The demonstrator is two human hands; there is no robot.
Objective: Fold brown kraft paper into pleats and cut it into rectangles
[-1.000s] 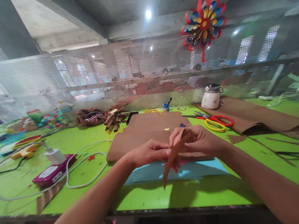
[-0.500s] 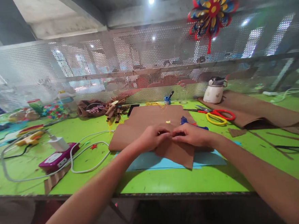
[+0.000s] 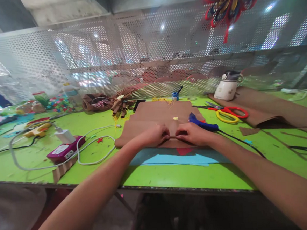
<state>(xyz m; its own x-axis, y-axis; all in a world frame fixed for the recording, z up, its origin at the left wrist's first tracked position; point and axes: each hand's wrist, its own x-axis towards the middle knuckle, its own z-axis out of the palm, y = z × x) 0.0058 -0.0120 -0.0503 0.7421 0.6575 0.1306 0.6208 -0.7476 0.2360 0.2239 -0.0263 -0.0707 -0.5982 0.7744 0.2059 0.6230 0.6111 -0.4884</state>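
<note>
- A narrow brown paper piece point(image 3: 173, 137), seen edge-on, is pinched between the fingertips of the left hand point(image 3: 158, 135) and the right hand point(image 3: 193, 135); whether it is rolled or merely folded cannot be told
- Under the grip, a broad, flat brown paper sheet point(image 3: 136, 128) is spread, with pale blue paper sheets point(image 3: 159, 159) left showing on the near side
- Beyond the grip and to its left, a bundle of slender brown tubes point(image 3: 118, 108), apparently paper, is seen; some rolling is judged to be already done
- Just to the right of the grip, a blue glue gun with a black cord point(image 3: 203, 124) is laid down, held by neither hand
- Farther right, red- and yellow-handled scissors point(image 3: 232, 113) are set aside near a large folded length of brown paper point(image 3: 258, 109)
- The shaping of the pinched piece is judged to be partway along, with no join to another part seen
</note>
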